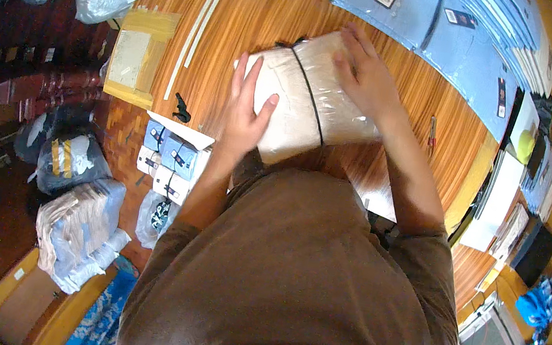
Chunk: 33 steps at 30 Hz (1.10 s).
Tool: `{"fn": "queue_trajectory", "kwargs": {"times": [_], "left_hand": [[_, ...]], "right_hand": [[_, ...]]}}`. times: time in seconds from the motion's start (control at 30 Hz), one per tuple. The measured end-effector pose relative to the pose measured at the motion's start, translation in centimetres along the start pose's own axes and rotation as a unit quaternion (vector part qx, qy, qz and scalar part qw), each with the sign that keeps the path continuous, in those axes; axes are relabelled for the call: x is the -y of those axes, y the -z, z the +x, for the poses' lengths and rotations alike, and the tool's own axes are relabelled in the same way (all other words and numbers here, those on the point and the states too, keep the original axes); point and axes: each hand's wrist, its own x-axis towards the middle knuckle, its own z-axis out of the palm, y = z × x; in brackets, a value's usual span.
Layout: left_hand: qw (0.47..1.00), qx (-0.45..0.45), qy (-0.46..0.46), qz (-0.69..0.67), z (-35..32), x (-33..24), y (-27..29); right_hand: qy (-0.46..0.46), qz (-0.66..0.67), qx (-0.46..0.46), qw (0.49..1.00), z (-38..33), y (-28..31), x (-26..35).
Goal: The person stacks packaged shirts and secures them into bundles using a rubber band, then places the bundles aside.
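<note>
In front of me on the wooden table lies a folded cream-white cloth bundle [282,103], its right part under clear plastic wrap. A black band [310,91] runs across its middle. My left hand [247,117] rests on the bundle's left end, fingers spread and thumb apart. On the far right of the plastic lies my right hand [368,79], its fingers slightly bent and the thumb apart from them. Its fingertips are a little blurred, and the bundle's underside is hidden.
Packed light-blue shirts [404,14] cover the table's far side, stacked higher at the right. A red cutter [432,134] lies right of my arm. At the left are a black clip-like piece [182,108], white strips [201,24] and a taped cardboard piece [138,58]. A box of small bundles [176,155] stands lower left.
</note>
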Motion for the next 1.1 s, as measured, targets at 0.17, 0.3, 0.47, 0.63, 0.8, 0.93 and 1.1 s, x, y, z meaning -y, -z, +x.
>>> {"fn": "queue_trajectory", "kwargs": {"times": [0.17, 0.3, 0.47, 0.63, 0.8, 0.93, 1.1], "left_hand": [[0.962, 0.111, -0.028, 0.247, 4.2, -6.9, 2.1], [0.928, 0.123, -0.073, 0.345, 3.6, -5.4, -2.5], [0.939, 0.126, -0.068, 0.313, 3.5, -4.2, -3.3], [0.944, 0.149, -0.044, 0.292, 3.4, -3.1, -3.5], [0.96, 0.129, -0.048, 0.244, 3.2, -1.7, -4.3], [0.962, 0.137, -0.043, 0.233, 3.2, -1.7, -4.3], [0.968, 0.123, -0.049, 0.214, 3.0, -1.3, -4.5]], "right_hand": [[-0.042, -0.238, -0.058, 0.969, -3.9, 0.6, 4.7], [-0.036, -0.194, -0.022, 0.98, -5.1, -1.7, 4.8], [-0.052, -0.148, -0.018, 0.988, -5.3, -2.9, 3.1], [-0.067, -0.134, 0.0, 0.989, -5.1, -3.2, 2.6], [-0.082, -0.116, 0.022, 0.99, -4.9, -3.5, 2.1], [-0.088, -0.099, 0.029, 0.991, -4.9, -3.5, 1.8], [-0.081, -0.09, 0.016, 0.993, -5.0, -3.5, 1.9]]}}
